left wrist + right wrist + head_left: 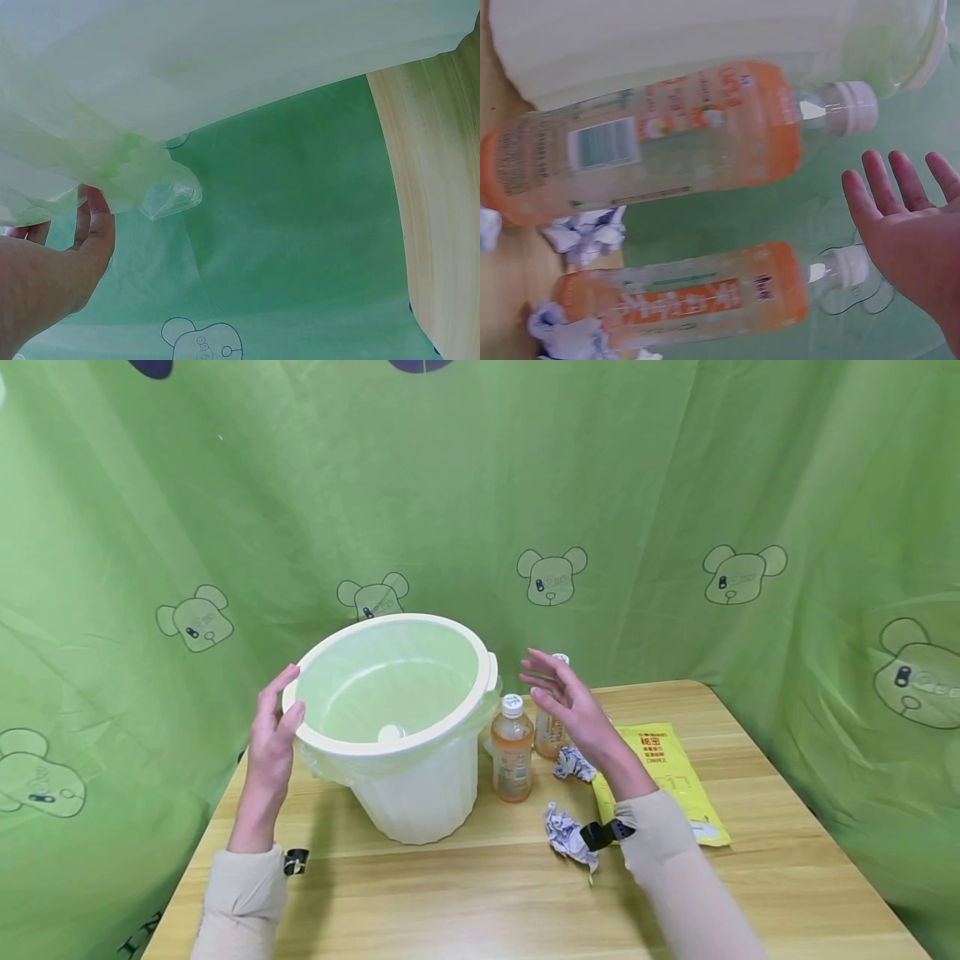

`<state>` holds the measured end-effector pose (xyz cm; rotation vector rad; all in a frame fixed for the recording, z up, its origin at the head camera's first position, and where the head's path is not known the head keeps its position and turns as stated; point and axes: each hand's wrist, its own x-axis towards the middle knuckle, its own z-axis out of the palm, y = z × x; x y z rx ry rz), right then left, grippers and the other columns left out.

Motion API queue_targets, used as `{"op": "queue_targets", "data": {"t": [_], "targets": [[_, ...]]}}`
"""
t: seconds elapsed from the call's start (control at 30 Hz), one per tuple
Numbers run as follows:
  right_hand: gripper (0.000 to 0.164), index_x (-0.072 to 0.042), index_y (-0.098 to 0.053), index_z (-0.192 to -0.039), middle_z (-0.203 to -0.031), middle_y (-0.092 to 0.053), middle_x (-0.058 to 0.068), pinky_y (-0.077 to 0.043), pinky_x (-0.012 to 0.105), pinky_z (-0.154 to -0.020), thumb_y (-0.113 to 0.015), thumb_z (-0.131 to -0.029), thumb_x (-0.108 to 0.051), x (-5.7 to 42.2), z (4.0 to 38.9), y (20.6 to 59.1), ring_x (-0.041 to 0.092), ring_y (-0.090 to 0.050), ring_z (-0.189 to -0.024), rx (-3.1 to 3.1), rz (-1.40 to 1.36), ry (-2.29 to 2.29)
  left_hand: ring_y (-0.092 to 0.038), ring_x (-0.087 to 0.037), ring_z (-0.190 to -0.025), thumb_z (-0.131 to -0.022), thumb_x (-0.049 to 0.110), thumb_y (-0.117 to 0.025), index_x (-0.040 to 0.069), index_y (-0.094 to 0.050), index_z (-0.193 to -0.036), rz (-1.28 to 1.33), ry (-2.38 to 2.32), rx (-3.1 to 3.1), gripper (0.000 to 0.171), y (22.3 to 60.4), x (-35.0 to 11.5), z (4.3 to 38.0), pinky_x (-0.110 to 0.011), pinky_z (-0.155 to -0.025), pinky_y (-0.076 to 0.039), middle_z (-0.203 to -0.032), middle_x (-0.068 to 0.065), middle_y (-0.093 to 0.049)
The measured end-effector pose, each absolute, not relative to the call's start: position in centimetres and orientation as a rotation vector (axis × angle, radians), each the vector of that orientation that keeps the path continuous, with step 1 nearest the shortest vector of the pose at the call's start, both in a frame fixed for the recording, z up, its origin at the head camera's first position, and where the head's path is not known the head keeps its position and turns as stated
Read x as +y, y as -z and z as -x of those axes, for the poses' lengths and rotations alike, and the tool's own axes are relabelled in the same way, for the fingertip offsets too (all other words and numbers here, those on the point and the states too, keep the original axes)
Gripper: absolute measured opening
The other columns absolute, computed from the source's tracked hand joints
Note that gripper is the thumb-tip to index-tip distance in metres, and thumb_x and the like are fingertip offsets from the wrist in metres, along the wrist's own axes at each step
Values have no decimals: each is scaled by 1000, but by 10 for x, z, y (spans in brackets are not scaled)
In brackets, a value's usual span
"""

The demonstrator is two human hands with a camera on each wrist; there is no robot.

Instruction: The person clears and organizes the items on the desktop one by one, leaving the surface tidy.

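A white bin [408,797] stands on the table, lined with a thin translucent bag [112,161] folded out over its rim. Inside it a white bottle cap [391,734] shows. My left hand [272,739] is at the left of the rim, thumb and fingers extended and relaxed, fingertips right at the bag's edge. Apart from the bin on its right side, my right hand [566,697] is raised with fingers spread and nothing in it. Below that hand stand a bottle of orange drink [513,760] and, behind it, a second bottle [697,296].
Two crumpled paper balls [567,837] lie right of the bottles. A yellow packet [675,777] lies flat beyond them, partly behind my right forearm. The wooden table [450,910] ends at a green curtain [465,485] printed with bear heads.
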<state>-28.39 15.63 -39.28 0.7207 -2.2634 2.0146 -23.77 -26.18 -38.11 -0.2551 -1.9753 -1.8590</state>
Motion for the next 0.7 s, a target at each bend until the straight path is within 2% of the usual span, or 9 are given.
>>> {"op": "queue_targets", "data": {"t": [0.2,0.4,0.5,0.7], "targets": [[73,-19,-23,-165,-167,-32,10,-29,58,-125,-60,-103,-20,158,286,414,36,-34,-153,-2297,-792,-2068,-47,-20,-135,-99,27,-54,17,-46,-155,259,1854,-1970,57,381,-261,238,-16,-101,-51,-164,1,-33],[83,-22,-24,-165,-169,-27,12,-22,54,-129,-71,-97,-17,156,287,430,38,-29,-155,-2367,-751,-2128,-48,-20,-132,-99,25,-54,16,-46,-155,253,1847,-1968,57,381,-261,238,-16,-99,-52,-164,1,-34],[87,-26,-26,-164,-170,-27,10,-21,53,-129,-76,-93,-17,154,287,436,37,-28,-155,-2424,-702,-2106,-47,-19,-133,-99,26,-54,16,-46,-155,253,1848,-1971,57,381,-261,239,-16,-100,-52,-164,1,-34],[90,-21,-30,-163,-165,-34,14,-21,56,-128,-81,-89,-13,150,289,448,41,-33,-152,-2470,-665,-2068,-47,-20,-133,-99,26,-54,16,-46,-155,253,1846,-1971,57,382,-261,239,-16,-99,-52,-164,1,-33]]}}
